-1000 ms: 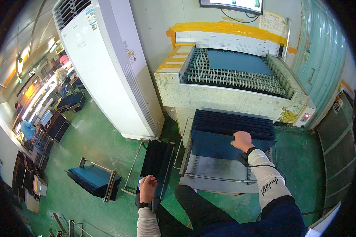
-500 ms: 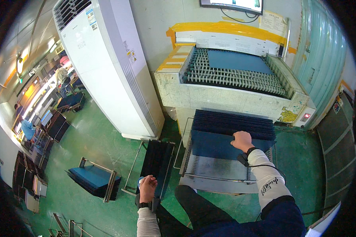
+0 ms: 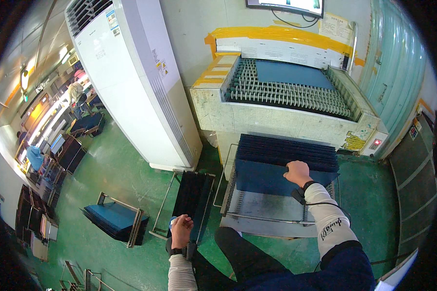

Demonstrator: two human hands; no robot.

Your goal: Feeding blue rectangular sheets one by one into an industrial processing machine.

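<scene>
My right hand [image 3: 297, 173] is closed, in front of the nearest dark blue panel [image 3: 257, 177] in a wire rack; whether its fingers hold the panel's edge cannot be made out. Behind that panel several more panels [image 3: 286, 151] stand close together in the rack [image 3: 257, 217]. My left hand [image 3: 181, 230] is closed, low over the near end of a second rack [image 3: 162, 206] filled with dark panels [image 3: 193, 194]. Something small, blue and white [image 3: 172, 221] shows by its fingers, too little to name.
Beyond the rack stands a roller machine [image 3: 286, 119] with a blue panel [image 3: 294, 74] on its rollers. A tall white air conditioner [image 3: 126, 87] is to the left. Another rack of blue panels [image 3: 114, 217] lies on the green floor [image 3: 94, 174]. People work far left.
</scene>
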